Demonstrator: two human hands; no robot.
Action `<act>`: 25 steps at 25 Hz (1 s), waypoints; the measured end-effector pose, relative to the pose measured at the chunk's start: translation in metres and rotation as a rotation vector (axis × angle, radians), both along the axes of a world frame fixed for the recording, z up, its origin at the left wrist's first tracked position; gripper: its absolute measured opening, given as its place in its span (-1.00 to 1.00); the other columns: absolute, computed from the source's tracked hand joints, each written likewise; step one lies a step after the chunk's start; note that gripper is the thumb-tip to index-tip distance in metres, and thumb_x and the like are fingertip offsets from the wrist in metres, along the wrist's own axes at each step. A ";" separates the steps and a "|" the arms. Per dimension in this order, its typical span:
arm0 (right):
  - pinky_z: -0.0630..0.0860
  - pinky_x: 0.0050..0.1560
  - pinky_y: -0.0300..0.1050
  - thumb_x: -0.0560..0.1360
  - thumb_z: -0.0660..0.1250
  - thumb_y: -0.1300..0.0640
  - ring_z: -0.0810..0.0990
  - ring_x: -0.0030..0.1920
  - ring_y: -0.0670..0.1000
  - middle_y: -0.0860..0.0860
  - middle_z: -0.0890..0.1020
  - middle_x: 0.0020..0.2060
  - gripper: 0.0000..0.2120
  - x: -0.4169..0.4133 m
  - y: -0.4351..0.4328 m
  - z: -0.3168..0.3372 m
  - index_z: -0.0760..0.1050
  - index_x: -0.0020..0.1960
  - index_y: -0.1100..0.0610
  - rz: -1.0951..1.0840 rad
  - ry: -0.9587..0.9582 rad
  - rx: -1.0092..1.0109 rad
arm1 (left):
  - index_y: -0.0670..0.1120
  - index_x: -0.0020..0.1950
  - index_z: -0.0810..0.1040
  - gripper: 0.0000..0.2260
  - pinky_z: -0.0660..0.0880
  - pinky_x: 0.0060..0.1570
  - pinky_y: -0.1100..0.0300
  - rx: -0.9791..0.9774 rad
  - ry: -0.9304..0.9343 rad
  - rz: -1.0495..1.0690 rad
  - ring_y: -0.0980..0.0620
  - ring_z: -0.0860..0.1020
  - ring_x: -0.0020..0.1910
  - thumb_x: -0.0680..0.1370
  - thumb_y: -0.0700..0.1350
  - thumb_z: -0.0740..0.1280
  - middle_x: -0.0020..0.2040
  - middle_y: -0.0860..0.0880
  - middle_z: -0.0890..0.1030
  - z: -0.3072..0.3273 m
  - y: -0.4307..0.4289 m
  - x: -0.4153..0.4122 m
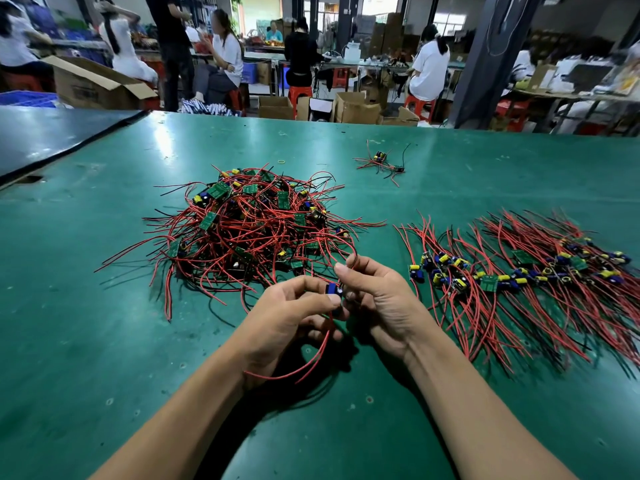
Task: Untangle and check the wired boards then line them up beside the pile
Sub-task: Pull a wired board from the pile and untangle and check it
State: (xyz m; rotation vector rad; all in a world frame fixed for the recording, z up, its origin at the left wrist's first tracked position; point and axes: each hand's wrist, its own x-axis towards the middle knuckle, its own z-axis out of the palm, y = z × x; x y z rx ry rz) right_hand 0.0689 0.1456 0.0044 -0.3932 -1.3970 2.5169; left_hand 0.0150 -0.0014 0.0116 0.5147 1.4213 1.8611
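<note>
A tangled pile of small green boards with red and black wires (249, 230) lies in the middle of the green table. Just in front of it, my left hand (291, 317) pinches one wired board (333, 289) with a blue capacitor; its red wires loop down below my palm. My right hand (377, 296) pinches that board's wires, thumb and fingers curled round them. To the right, a row of sorted boards (519, 271) lies side by side with wires fanned out toward me and away.
Two loose wired boards (382, 162) and a yellow rubber band (282, 162) lie farther back on the green table (104, 323). A dark mat (52, 140) covers the far left. Beyond the table edge, people sit at benches among cardboard boxes.
</note>
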 end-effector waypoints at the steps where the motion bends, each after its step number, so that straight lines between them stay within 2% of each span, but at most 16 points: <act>1: 0.41 -0.48 -0.27 0.27 0.55 0.22 0.36 -0.52 -0.13 -0.03 0.50 -0.43 -0.73 0.000 0.000 -0.001 0.49 -0.14 0.08 0.005 -0.019 0.004 | -0.21 -0.02 0.56 -0.79 0.47 -0.43 0.22 -0.010 0.018 0.000 -0.03 0.57 -0.49 0.38 -0.21 0.43 -0.25 -0.19 0.65 0.001 0.000 0.001; 3: 0.44 -0.43 -0.20 0.23 0.62 0.20 0.37 -0.47 -0.08 0.03 0.49 -0.39 -0.66 0.002 0.002 -0.004 0.47 -0.18 0.06 0.038 -0.034 0.021 | -0.18 -0.02 0.61 -0.87 0.44 -0.45 0.22 -0.027 0.066 0.001 -0.03 0.55 -0.52 0.47 -0.31 0.35 -0.30 -0.17 0.63 0.000 0.001 0.002; 4: 0.45 -0.37 -0.16 0.22 0.66 0.19 0.39 -0.42 -0.03 0.06 0.50 -0.37 -0.64 0.002 0.002 -0.005 0.48 -0.22 0.04 0.064 -0.038 0.035 | -0.14 -0.07 0.64 -0.84 0.45 -0.47 0.23 -0.034 0.091 -0.002 -0.04 0.54 -0.51 0.50 -0.34 0.31 -0.33 -0.15 0.61 0.000 0.001 0.003; 6: 0.41 -0.21 -0.05 0.18 0.70 0.16 0.42 -0.32 0.01 0.08 0.51 -0.32 -0.63 0.004 0.004 -0.005 0.49 -0.27 0.01 0.125 -0.038 0.047 | -0.10 -0.15 0.64 -0.81 0.48 -0.47 0.22 -0.040 0.134 0.005 -0.07 0.56 -0.46 0.53 -0.33 0.30 -0.31 -0.15 0.60 0.000 0.000 0.006; 8: 0.45 -0.12 0.02 0.14 0.72 0.14 0.50 -0.28 0.04 0.07 0.53 -0.30 -0.61 0.006 0.006 -0.004 0.51 -0.28 0.01 0.171 -0.030 0.038 | -0.11 -0.17 0.62 -0.86 0.52 -0.44 0.21 -0.032 0.162 0.025 -0.08 0.60 -0.39 0.54 -0.29 0.34 -0.24 -0.16 0.62 0.000 0.000 0.007; 9: 0.49 -0.14 0.00 0.13 0.73 0.13 0.53 -0.30 0.04 0.07 0.55 -0.30 -0.61 0.006 0.006 -0.003 0.52 -0.28 0.01 0.182 -0.032 0.038 | -0.11 -0.18 0.63 -0.85 0.52 -0.44 0.20 -0.029 0.159 0.027 -0.09 0.61 -0.36 0.54 -0.28 0.34 -0.22 -0.17 0.64 0.000 0.000 0.008; 12: 0.52 -0.42 -0.11 0.24 0.67 0.13 0.51 -0.46 0.01 0.06 0.57 -0.35 -0.68 0.010 0.004 0.001 0.52 -0.26 0.00 0.229 -0.052 0.026 | -0.10 -0.19 0.68 -0.81 0.52 -0.43 0.21 -0.035 0.099 0.023 -0.13 0.61 -0.39 0.54 -0.28 0.32 -0.25 -0.22 0.66 0.000 -0.001 0.007; 15: 0.52 -0.49 -0.17 0.35 0.59 0.11 0.50 -0.51 -0.05 0.01 0.60 -0.33 -0.83 0.011 -0.001 0.004 0.59 -0.18 0.00 0.271 -0.048 0.062 | -0.16 -0.15 0.68 -0.88 0.52 -0.42 0.22 -0.025 0.076 0.014 -0.08 0.59 -0.42 0.49 -0.15 0.39 -0.29 -0.20 0.64 0.001 -0.001 0.009; 16: 0.52 -0.48 -0.19 0.37 0.57 0.06 0.50 -0.50 -0.08 -0.02 0.62 -0.31 -0.86 0.012 -0.003 0.005 0.65 -0.12 0.00 0.286 -0.039 0.093 | -0.16 -0.16 0.68 -0.87 0.52 -0.42 0.23 -0.024 0.079 0.012 -0.06 0.58 -0.43 0.49 -0.13 0.38 -0.30 -0.18 0.64 0.001 -0.001 0.009; 18: 0.53 -0.45 -0.22 0.43 0.51 -0.08 0.48 -0.50 -0.14 -0.03 0.65 -0.27 -0.75 0.012 -0.006 0.004 0.69 0.04 0.01 0.331 -0.022 0.165 | -0.14 -0.20 0.68 -0.84 0.50 -0.43 0.23 -0.020 0.077 0.020 -0.05 0.56 -0.44 0.53 -0.16 0.35 -0.33 -0.16 0.63 0.000 0.000 0.010; 20: 0.53 -0.43 -0.22 0.48 0.44 -0.17 0.47 -0.50 -0.14 -0.01 0.61 -0.36 -0.63 0.012 -0.008 0.001 0.67 0.13 0.07 0.331 -0.012 0.217 | -0.17 -0.20 0.67 -0.82 0.50 -0.45 0.22 -0.011 0.044 0.033 -0.06 0.53 -0.46 0.55 -0.22 0.32 -0.36 -0.17 0.60 0.001 0.001 0.010; 22: 0.56 -0.38 -0.18 0.50 0.41 -0.20 0.51 -0.50 -0.11 -0.01 0.56 -0.45 -0.58 0.010 -0.010 -0.001 0.66 0.13 0.12 0.295 0.008 0.268 | -0.17 -0.23 0.66 -0.79 0.48 -0.48 0.24 -0.002 0.007 0.041 -0.03 0.50 -0.49 0.55 -0.25 0.29 -0.40 -0.15 0.56 0.003 0.001 0.008; 25: 0.61 -0.11 -0.01 0.53 0.37 -0.18 0.61 -0.35 -0.14 -0.10 0.65 -0.34 -0.63 0.008 -0.004 0.002 0.70 0.03 0.11 0.146 0.013 0.492 | -0.14 -0.30 0.63 -0.77 0.47 -0.47 0.25 0.000 -0.011 0.034 0.00 0.48 -0.50 0.54 -0.24 0.30 -0.43 -0.13 0.53 0.003 0.000 0.006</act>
